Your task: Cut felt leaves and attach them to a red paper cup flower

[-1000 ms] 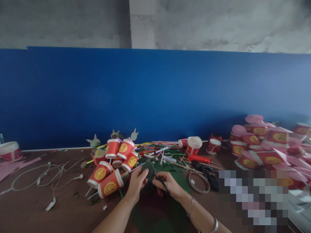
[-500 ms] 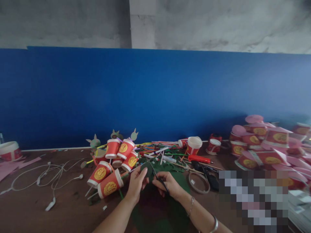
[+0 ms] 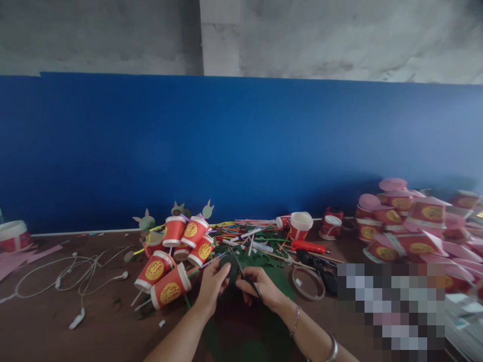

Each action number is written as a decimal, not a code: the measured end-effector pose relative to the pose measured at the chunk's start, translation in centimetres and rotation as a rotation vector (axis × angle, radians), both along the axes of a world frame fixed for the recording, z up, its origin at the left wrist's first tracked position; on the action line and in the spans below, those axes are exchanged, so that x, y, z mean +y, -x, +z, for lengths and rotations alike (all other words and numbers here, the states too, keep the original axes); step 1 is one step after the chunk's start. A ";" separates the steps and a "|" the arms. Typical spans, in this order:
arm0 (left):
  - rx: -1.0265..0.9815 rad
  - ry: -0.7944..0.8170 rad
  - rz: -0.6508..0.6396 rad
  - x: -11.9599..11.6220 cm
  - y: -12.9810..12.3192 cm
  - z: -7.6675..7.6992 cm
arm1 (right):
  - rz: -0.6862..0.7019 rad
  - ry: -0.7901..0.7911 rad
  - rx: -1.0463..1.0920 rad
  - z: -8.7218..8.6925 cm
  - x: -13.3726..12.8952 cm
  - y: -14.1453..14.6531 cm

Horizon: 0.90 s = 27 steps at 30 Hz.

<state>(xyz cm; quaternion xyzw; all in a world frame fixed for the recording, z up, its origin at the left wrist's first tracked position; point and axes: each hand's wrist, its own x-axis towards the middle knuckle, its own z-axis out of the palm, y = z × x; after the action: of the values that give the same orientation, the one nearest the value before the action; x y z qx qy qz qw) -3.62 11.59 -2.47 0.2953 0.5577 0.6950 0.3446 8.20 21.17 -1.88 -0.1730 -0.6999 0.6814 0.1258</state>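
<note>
In the head view my left hand (image 3: pixel 213 284) pinches a dark green paper piece (image 3: pixel 226 265), rounded along its edge, between thumb and fingers. A pair of scissors (image 3: pixel 253 287) with dark handles sits in my right hand (image 3: pixel 260 286), the fingers wrapped through the grips. Its blades point up and left, against the right side of the green piece. Dark green paper (image 3: pixel 277 281) lies on the brown table (image 3: pixel 101 332) beneath and beside both hands. Green offcuts (image 3: pixel 269 257) are scattered just beyond them.
Red paper cups (image 3: pixel 171 291) with gold prints lie piled left of my hands. White earphones (image 3: pixel 78 318) trail further left. Behind are coloured sticks and pens (image 3: pixel 241 234). A red-handled tool (image 3: pixel 310 246), a tape roll (image 3: pixel 308 283) and pink-topped cups (image 3: pixel 426 216) are on the right.
The whole view has shifted very slightly. My hands, the green paper piece and the scissors keep nearly the same position, with the green piece turned a little.
</note>
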 end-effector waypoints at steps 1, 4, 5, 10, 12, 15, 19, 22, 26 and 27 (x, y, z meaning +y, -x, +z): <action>-0.001 0.004 0.001 0.0 0.0 0.0 | 0.000 0.003 -0.003 0.0 0.0 0.0; 0.004 0.014 0.009 -0.1 -0.1 0.0 | 0.002 -0.014 -0.005 0.1 0.0 -0.1; 0.010 0.012 0.009 -0.1 -0.1 0.0 | 0.003 -0.022 -0.003 0.1 0.0 -0.1; 0.033 0.004 0.014 -0.1 -0.3 0.2 | 0.002 -0.034 0.005 -0.2 0.2 0.0; 0.034 0.004 0.019 0.0 -0.3 0.2 | 0.007 -0.029 0.008 -0.4 0.2 0.0; 0.025 -0.005 0.033 0.1 -0.3 0.1 | 0.008 -0.025 0.006 -0.8 0.3 0.1; 0.008 -0.020 0.034 0.0 -0.3 0.2 | 0.009 -0.024 0.000 -0.9 0.3 0.2; -0.001 -0.019 0.030 0.0 -0.3 0.3 | -0.002 -0.016 -0.006 -0.6 0.2 0.2; 0.033 0.005 0.013 0.0 -0.3 0.4 | 0.005 0.002 -0.001 -0.1 0.1 0.0; 0.041 0.011 0.009 0.0 -0.3 0.4 | 0.009 0.003 0.002 -0.1 0.0 0.0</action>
<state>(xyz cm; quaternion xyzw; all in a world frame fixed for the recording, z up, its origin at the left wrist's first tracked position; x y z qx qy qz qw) -3.29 11.55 -2.11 0.3052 0.5698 0.6872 0.3317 8.23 21.21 -1.94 -0.1693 -0.6996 0.6831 0.1234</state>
